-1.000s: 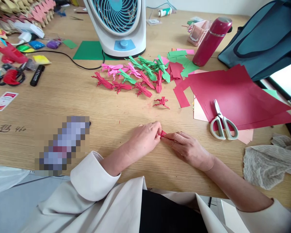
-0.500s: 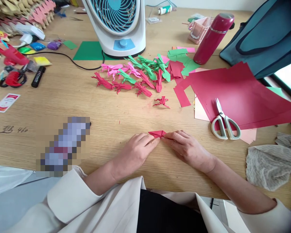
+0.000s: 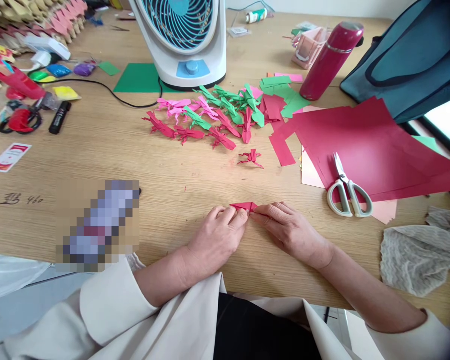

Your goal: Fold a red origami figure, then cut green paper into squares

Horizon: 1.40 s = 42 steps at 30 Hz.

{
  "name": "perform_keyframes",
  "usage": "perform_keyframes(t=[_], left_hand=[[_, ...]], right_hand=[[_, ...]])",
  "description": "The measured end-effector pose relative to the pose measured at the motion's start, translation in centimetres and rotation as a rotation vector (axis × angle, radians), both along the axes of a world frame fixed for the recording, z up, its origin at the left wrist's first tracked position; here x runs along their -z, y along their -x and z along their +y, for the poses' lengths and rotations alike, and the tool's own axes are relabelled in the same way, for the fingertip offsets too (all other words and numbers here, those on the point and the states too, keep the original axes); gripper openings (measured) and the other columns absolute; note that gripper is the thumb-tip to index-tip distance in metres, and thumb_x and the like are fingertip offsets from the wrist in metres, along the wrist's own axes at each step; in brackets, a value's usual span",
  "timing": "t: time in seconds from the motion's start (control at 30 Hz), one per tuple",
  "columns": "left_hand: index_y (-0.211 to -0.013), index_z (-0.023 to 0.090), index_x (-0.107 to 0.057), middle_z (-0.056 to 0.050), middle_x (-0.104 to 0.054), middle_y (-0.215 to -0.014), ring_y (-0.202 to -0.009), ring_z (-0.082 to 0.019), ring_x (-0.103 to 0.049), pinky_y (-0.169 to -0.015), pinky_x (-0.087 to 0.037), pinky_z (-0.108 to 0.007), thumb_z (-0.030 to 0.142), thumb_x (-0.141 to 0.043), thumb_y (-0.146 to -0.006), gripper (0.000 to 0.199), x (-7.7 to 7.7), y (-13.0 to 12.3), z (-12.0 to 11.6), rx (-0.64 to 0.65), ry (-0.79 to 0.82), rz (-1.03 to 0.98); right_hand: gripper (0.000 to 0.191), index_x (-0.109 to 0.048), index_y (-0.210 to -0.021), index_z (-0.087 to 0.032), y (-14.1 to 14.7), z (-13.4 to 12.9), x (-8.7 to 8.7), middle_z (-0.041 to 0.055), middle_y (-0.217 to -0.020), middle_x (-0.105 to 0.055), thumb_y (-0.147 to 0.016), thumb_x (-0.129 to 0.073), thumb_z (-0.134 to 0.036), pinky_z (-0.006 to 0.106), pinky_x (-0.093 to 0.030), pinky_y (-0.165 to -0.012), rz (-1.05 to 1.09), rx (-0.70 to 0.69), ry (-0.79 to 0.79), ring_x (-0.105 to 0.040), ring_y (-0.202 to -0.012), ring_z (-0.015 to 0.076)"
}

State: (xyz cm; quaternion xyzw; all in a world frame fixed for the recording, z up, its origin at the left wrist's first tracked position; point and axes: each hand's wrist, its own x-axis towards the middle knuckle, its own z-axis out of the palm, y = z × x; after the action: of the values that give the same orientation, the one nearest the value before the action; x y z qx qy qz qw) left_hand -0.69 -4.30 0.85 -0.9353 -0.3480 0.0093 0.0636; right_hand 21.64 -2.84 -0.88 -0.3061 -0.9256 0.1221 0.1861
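A small folded piece of red paper (image 3: 243, 205) lies at the table's front middle, pressed between my two hands. My left hand (image 3: 219, 237) is closed, its fingertips on the paper's left and near side, covering part of it. From the right, my right hand (image 3: 294, 232) pinches the paper's right end with fingers together. Beyond my hands sits a finished red paper figure (image 3: 251, 158) with thin legs. Farther back is a pile of folded red, pink and green paper figures (image 3: 219, 137).
White-handled scissors (image 3: 343, 187) rest on large red sheets (image 3: 363, 145) at right. A crumpled cloth (image 3: 412, 255) lies at the right front. Behind stand a fan (image 3: 193, 67), a red flask (image 3: 332, 62) and a teal bag (image 3: 393, 65). A blurred-out object (image 3: 101, 220) is at left.
My left hand has shifted slightly right and toward me, its fingers curling more at the paper's near edge. My right hand keeps its pinch in place.
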Motion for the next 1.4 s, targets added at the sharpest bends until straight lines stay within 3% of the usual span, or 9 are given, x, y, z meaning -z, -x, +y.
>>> perform_keyframes(t=[0.3,0.53,0.9,1.4], left_hand=[[-0.134,0.009,-0.052,-0.013,-0.059,-0.130,-0.113,-0.023,-0.053,-0.096,-0.044,-0.038,0.014,-0.040,-0.098,0.039,1.3,1.4,-0.2,-0.010,0.000,-0.122],[-0.127,0.009,-0.058,-0.012,-0.062,-0.126,-0.108,-0.023,-0.057,-0.089,-0.047,-0.037,0.015,-0.040,-0.098,0.035,0.3,0.8,-0.3,-0.008,-0.039,-0.040],[-0.129,0.014,-0.055,-0.010,-0.063,-0.122,-0.108,-0.023,-0.058,-0.091,-0.047,-0.036,0.013,-0.043,-0.096,0.035,-0.1,1.4,-0.1,0.036,-0.039,-0.085],[-0.115,0.006,-0.060,-0.014,-0.064,-0.120,-0.110,-0.025,-0.058,-0.095,-0.050,-0.036,0.007,-0.046,-0.092,0.027,0.3,2.1,0.5,0.129,-0.053,-0.155]], right_hand=[[0.036,-0.056,-0.129,-0.014,-0.2,-0.1,0.4,0.0143,-0.117,-0.061,-0.097,-0.039,-0.010,0.042,-0.050,-0.087,-0.003,0.000,-0.015,-0.055,-0.097,0.0238],[0.039,-0.054,-0.133,-0.015,-0.1,-0.1,0.2,0.0137,-0.117,-0.061,-0.097,-0.040,-0.010,0.042,-0.050,-0.087,-0.009,-0.002,-0.005,-0.055,-0.096,0.0237],[0.042,-0.052,-0.134,-0.015,-0.1,-0.1,0.4,0.0137,-0.119,-0.060,-0.096,-0.039,-0.006,0.041,-0.049,-0.088,-0.004,0.000,-0.022,-0.055,-0.098,0.0240],[0.039,-0.056,-0.130,-0.014,-0.2,-0.1,0.6,0.0142,-0.119,-0.061,-0.096,-0.038,-0.007,0.041,-0.051,-0.086,-0.024,-0.002,-0.037,-0.056,-0.097,0.0240]])
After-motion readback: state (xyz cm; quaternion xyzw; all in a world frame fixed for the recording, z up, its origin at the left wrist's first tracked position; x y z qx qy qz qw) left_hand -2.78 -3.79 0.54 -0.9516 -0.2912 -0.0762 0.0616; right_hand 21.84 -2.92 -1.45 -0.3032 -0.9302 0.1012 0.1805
